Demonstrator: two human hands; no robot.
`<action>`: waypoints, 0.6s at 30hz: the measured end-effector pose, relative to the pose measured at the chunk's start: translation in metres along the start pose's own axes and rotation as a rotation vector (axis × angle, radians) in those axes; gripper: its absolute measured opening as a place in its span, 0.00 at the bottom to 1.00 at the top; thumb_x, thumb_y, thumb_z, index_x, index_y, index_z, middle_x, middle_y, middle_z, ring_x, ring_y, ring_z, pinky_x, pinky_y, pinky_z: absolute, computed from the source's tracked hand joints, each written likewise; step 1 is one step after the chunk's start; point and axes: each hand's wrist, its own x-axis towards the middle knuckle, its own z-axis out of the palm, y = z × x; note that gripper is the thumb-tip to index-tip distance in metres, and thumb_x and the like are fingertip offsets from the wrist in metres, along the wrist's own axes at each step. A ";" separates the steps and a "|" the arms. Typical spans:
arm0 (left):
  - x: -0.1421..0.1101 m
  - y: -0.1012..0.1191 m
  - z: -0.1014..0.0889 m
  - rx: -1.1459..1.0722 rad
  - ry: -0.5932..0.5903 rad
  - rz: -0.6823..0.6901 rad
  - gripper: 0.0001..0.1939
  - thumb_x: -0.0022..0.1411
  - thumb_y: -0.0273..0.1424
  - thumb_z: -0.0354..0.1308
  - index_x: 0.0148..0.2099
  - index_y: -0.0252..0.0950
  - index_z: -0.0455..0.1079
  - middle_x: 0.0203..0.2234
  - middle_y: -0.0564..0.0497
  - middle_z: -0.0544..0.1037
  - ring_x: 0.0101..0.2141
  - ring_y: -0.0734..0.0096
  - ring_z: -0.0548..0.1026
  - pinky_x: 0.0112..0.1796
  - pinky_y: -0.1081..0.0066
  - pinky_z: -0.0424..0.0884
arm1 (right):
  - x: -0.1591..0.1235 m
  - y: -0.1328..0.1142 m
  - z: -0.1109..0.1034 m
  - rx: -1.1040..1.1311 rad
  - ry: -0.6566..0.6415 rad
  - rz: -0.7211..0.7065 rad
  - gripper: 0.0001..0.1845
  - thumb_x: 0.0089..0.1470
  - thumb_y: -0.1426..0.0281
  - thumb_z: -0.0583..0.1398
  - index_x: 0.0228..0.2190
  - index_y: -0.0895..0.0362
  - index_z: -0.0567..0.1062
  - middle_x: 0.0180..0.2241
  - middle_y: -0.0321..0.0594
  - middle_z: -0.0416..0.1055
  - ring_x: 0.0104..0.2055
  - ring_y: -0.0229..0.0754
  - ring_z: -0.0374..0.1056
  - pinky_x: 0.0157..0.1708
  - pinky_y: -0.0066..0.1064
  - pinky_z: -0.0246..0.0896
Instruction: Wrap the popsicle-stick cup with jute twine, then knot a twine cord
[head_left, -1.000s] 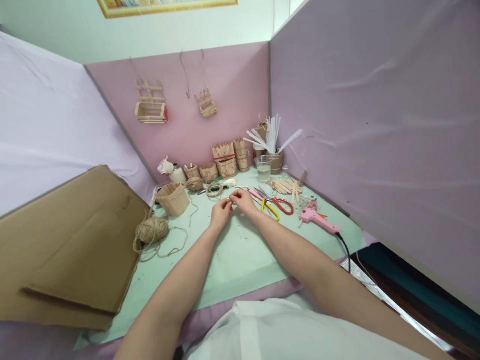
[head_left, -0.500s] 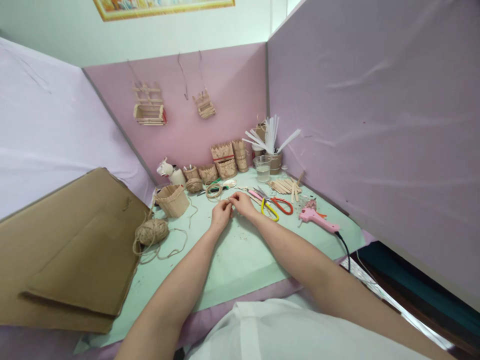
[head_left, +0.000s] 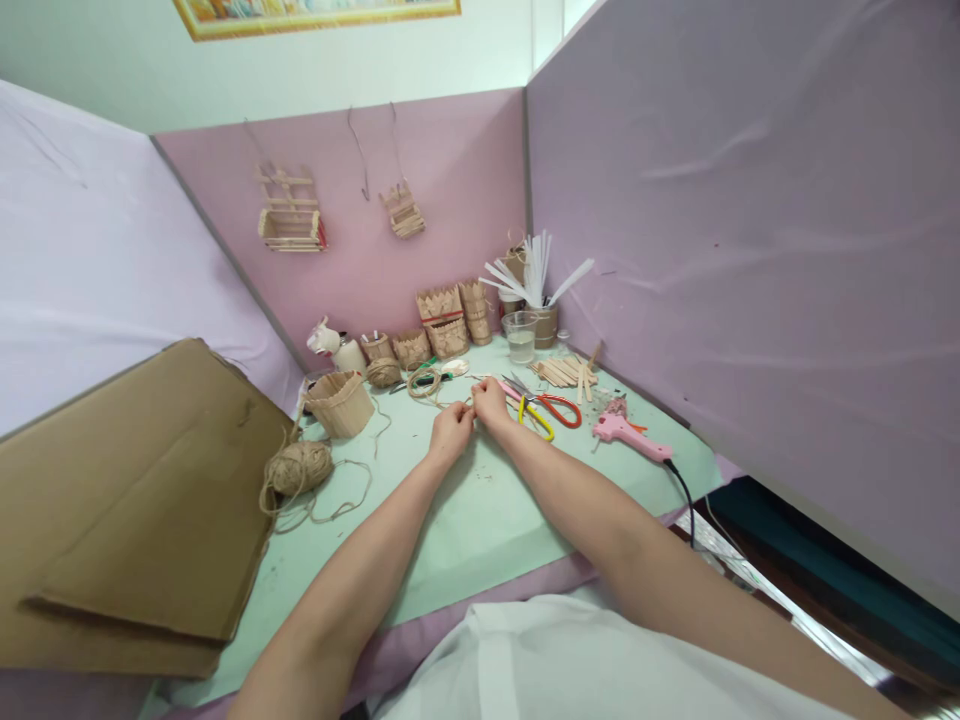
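Above the middle of the green-covered table, my left hand [head_left: 451,432] and my right hand [head_left: 490,402] meet, fingertips pinched together. Whatever they grip is small and mostly hidden by the fingers. A thin tan strand shows just behind my left fingers; I cannot tell whether it runs into the pinch. Just beyond the hands lies a coil of twine [head_left: 425,382]. Close to my right hand on the right are scissors with yellow handles [head_left: 537,420] and scissors with red handles [head_left: 561,408].
A pink glue gun [head_left: 631,436] lies at right, near wooden sticks [head_left: 564,372] and a plastic cup of liquid [head_left: 520,338]. At left are a stick-walled basket [head_left: 340,405], a twine ball [head_left: 298,467] and cardboard sheets [head_left: 150,500]. Small woven holders [head_left: 448,338] line the back.
Both hands have shifted slightly right relative to the table, still pinched together. The whole view has drifted a little, with the background sliding left.
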 end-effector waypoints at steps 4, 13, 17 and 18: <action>0.000 -0.001 -0.001 -0.035 0.011 0.001 0.09 0.52 0.29 0.55 0.21 0.36 0.64 0.13 0.55 0.67 0.18 0.74 0.61 0.23 0.75 0.54 | 0.000 -0.003 0.002 0.063 0.017 0.023 0.04 0.46 0.70 0.54 0.22 0.55 0.62 0.25 0.36 0.66 0.30 0.39 0.63 0.33 0.30 0.57; -0.007 0.005 0.001 -0.291 -0.001 -0.097 0.05 0.54 0.30 0.56 0.31 0.35 0.71 0.14 0.56 0.67 0.14 0.78 0.59 0.19 0.75 0.53 | 0.001 -0.011 -0.012 0.344 -0.241 -0.099 0.08 0.45 0.65 0.57 0.23 0.56 0.64 0.17 0.29 0.60 0.21 0.33 0.57 0.24 0.25 0.55; -0.007 0.005 -0.002 -0.348 0.028 -0.108 0.10 0.56 0.36 0.56 0.30 0.34 0.71 0.14 0.56 0.66 0.14 0.80 0.58 0.17 0.76 0.51 | 0.002 -0.016 -0.015 0.347 -0.295 -0.098 0.13 0.48 0.60 0.56 0.22 0.56 0.65 0.17 0.30 0.61 0.20 0.32 0.57 0.23 0.25 0.54; -0.006 0.004 -0.003 -0.354 0.038 -0.106 0.11 0.56 0.37 0.56 0.29 0.34 0.70 0.14 0.56 0.66 0.13 0.80 0.57 0.17 0.76 0.50 | 0.001 -0.017 -0.015 0.349 -0.305 -0.090 0.14 0.49 0.59 0.55 0.22 0.56 0.65 0.17 0.31 0.62 0.20 0.32 0.57 0.22 0.25 0.53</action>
